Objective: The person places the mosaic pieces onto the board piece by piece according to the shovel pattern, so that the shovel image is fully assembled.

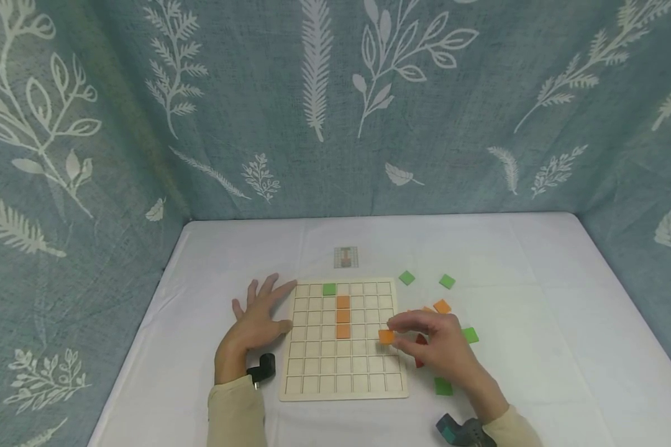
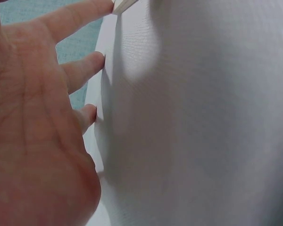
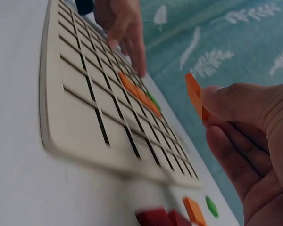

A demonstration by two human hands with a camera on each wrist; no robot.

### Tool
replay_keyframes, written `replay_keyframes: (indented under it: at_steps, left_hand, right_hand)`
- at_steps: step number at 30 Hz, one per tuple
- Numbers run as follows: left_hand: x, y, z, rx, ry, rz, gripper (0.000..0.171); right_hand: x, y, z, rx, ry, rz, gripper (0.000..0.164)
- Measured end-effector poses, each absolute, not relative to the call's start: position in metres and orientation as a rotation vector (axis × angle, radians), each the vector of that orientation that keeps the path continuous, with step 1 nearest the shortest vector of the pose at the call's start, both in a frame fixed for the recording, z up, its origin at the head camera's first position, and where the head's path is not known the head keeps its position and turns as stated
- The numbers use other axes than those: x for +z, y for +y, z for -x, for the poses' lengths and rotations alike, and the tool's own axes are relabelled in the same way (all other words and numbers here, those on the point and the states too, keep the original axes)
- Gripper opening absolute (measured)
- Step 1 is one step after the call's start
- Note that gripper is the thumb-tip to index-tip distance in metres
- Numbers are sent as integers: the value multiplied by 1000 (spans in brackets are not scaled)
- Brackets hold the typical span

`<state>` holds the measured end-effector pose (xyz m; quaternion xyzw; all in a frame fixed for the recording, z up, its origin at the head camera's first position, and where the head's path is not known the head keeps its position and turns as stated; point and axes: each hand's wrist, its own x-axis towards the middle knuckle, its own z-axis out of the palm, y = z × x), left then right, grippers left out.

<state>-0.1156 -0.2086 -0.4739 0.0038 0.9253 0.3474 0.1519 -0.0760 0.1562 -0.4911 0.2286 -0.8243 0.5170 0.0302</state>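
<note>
A pale wooden grid board (image 1: 319,366) lies on the white table. Three orange tiles (image 1: 343,316) stand in a column in its cells, and a green tile (image 1: 329,289) sits in the top row, one column to the left. My right hand (image 1: 438,347) pinches an orange square tile (image 3: 194,96) between thumb and fingers, raised above the board's right side. With fingers spread, my left hand (image 1: 260,320) rests at the board's left edge, index fingertip at the upper corner and thumb against the side.
Loose green tiles (image 1: 447,282), orange tiles (image 1: 442,306) and red tiles (image 3: 155,217) lie right of the board, some partly behind my right hand. A small printed card (image 1: 346,257) with a grid pattern lies beyond the board. A patterned blue curtain (image 1: 335,112) surrounds the table.
</note>
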Motion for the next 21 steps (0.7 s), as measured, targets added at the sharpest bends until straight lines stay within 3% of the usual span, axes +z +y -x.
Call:
replay_keyframes:
  at_steps: [21]
  left_hand:
    - [-474, -210, 116, 1012, 2653, -27, 88]
  right_hand:
    - [-503, 97, 86, 1607, -2625, -792, 29]
